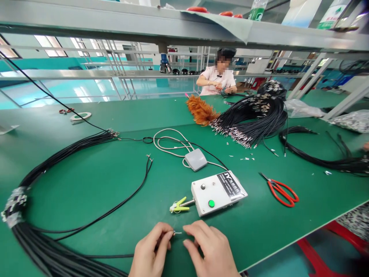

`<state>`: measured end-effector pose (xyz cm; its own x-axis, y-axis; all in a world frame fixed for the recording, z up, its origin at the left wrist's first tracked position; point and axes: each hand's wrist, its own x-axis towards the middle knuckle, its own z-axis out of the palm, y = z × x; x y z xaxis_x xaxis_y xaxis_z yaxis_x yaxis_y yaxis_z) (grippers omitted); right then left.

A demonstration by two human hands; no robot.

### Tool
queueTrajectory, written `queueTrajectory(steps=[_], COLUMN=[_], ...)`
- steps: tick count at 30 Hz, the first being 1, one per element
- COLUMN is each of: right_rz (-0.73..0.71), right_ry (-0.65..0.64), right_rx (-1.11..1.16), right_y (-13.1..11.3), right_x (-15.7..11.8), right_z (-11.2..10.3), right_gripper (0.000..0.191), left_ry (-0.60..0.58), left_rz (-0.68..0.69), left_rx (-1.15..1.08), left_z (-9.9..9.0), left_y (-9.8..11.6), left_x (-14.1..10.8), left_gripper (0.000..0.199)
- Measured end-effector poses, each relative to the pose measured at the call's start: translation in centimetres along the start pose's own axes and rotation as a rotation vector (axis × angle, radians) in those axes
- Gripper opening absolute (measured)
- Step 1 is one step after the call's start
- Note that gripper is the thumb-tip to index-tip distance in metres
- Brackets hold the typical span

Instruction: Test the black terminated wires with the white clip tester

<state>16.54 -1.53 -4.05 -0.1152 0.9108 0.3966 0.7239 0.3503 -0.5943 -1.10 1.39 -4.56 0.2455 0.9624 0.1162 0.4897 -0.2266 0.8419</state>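
My left hand [152, 248] pinches the end of a black cable [111, 256], and a short bit of bare wire [178, 232] sticks out from the fingertips to the right. Just right of that tip, my right hand [209, 248] has thumb and forefinger apart, with nothing visible between them. The cable runs left to a large looped bundle of black cables [37, 173], wrapped at its left side. Beyond my hands lies a white control box [209, 192] with a green button, a knob and a metal shaft. A yellow-green clip [180, 206] is at the shaft's end.
Red-handled scissors [284, 192] lie at the right. Behind the box are a grey pedal [196, 159] with its cord, an orange feather duster [201, 110] and a cable heap [250, 115]. A shelf [129, 23] spans overhead. Across the table sits a co-worker [217, 79].
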Motion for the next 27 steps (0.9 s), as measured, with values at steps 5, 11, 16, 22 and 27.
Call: queueTrajectory(steps=[5,11,16,22,27], right_rz=[-0.216,-0.308,-0.284,-0.273,-0.261], right_ry=[-0.029,-0.108,-0.321,-0.378,-0.407], right_rx=[-0.186,-0.325,-0.583,-0.581,-0.571], right_y=[-0.8,0.1,0.8,1.4,1.2], right_x=[1.6,5.3,8.2,8.9,9.2], right_z=[-0.4,-2.9,-1.2,-0.3,-0.8], right_gripper=[0.027,0.009,0.018,0.014,0.015], left_ry=[-0.063,0.035,0.068,0.066,0.04], left_rz=[0.079,0.124,0.086,0.037,0.01], left_rx=[0.002,0.086,0.138,0.183,0.188], left_z=[-0.3,-1.3,-1.8,-1.7,-1.4], left_y=[0.3,1.6,1.9,1.5,1.2], left_x=[0.0,1.7,3.1,3.8,4.2], left_gripper=[0.021,0.021,0.023,0.025,0.025])
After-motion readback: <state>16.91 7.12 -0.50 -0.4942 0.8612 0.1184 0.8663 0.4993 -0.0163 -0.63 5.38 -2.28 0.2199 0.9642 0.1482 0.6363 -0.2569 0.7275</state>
